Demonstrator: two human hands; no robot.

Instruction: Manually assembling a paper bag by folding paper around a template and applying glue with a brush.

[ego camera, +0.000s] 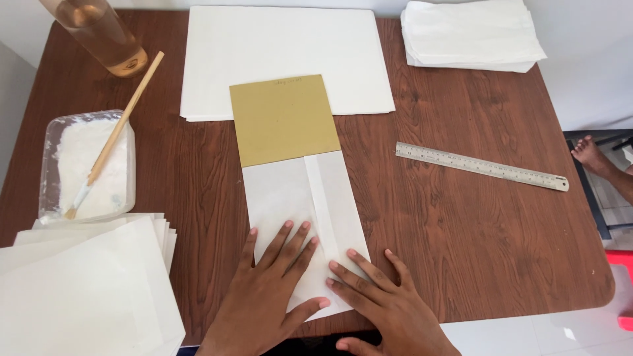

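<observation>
Two hands flat | left hand (264,290), right hand (379,296) pressing folded paper (297,204) below gold card (283,118) | fingers spread, gripping nothing | crease probably unfinished; firm rubbing needed

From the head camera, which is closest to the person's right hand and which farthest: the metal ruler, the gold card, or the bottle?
From the right hand:
1. Gold card, just ahead, partly wrapped by the white paper that both hands press.
2. Metal ruler, ahead and to the right; close to the card's distance, hard to separate.
3. Bottle, far left corner, clearly farthest.
</observation>
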